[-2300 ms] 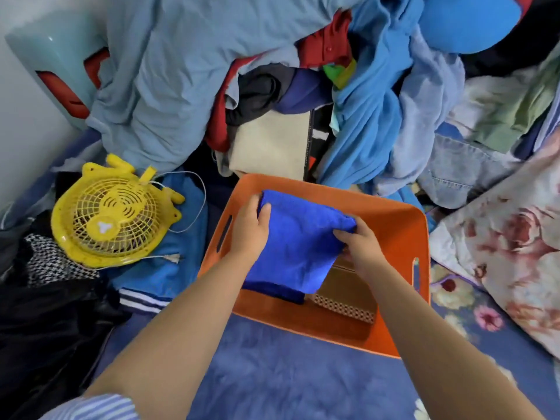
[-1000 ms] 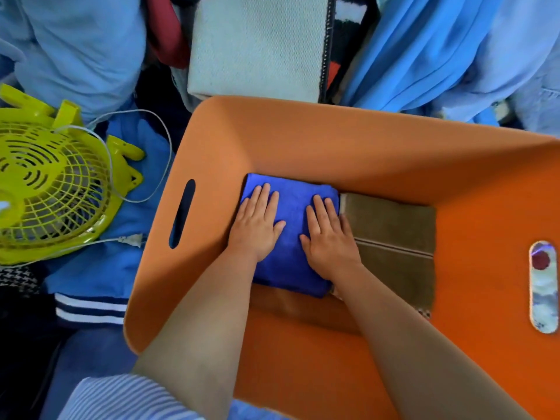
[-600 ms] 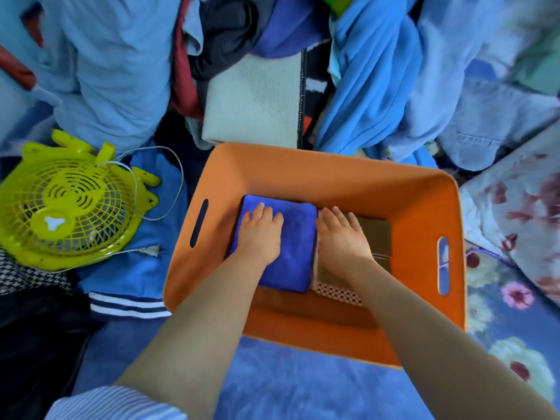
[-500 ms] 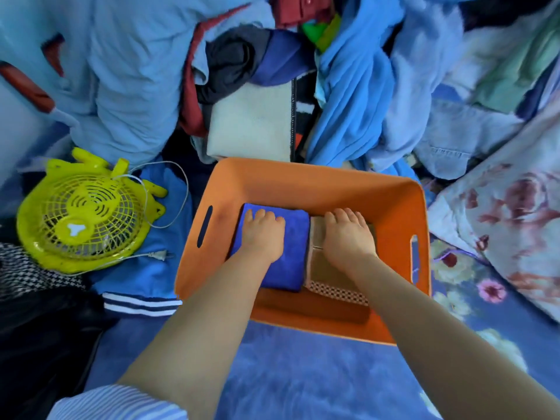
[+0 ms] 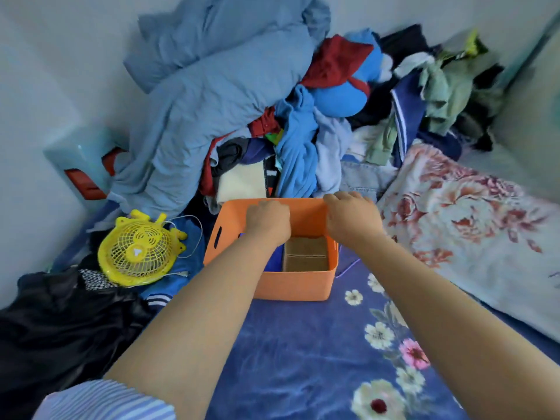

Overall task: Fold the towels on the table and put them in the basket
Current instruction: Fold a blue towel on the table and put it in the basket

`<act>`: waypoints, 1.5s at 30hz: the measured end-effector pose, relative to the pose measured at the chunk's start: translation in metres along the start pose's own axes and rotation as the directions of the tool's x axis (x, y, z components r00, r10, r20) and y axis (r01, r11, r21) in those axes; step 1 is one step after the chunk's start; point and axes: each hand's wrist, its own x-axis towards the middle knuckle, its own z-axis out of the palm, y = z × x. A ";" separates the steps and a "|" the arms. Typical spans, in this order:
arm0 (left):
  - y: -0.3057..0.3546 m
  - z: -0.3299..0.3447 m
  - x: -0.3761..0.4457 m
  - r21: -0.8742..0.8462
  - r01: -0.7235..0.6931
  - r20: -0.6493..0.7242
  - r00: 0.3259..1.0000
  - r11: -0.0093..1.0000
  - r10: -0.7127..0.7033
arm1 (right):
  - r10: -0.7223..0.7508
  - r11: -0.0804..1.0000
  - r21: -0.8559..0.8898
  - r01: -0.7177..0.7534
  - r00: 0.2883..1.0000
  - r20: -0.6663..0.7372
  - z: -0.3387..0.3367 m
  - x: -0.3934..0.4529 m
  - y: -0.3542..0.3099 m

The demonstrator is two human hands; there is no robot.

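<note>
Both hands (image 5: 268, 221) (image 5: 351, 216) curled, holding nothing, over orange basket (image 5: 291, 286), clothes heap (image 5: 230, 116) behind

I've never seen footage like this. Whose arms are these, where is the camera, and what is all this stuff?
There is no machine here: a person wears a wide-angle camera on the head, looking down at their own bare arms. The left hand and right hand both reach to the far rim of an orange basket; whether they grip it is unclear. Inside lie a folded brown towel and a blue towel, mostly hidden by the left arm. The basket stands on a blue flowered blanket. Left of it lies a yellow fan; behind is a heap of clothes.
</note>
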 end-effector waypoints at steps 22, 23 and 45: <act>0.247 -0.113 -0.452 0.034 -0.821 -0.250 0.545 0.569 0.800 | 0.764 0.590 -0.045 -0.806 0.576 -0.292 -0.201 -0.585 0.015; 0.264 -0.113 -0.473 0.040 -0.847 -0.250 0.506 0.531 0.825 | 0.780 0.562 -0.038 -0.826 0.545 -0.306 -0.205 -0.612 0.017; 0.615 -0.118 -0.979 0.107 -0.965 -0.219 -0.259 -0.241 0.941 | 0.907 -0.179 0.137 -0.974 -0.217 -0.360 -0.285 -1.203 0.058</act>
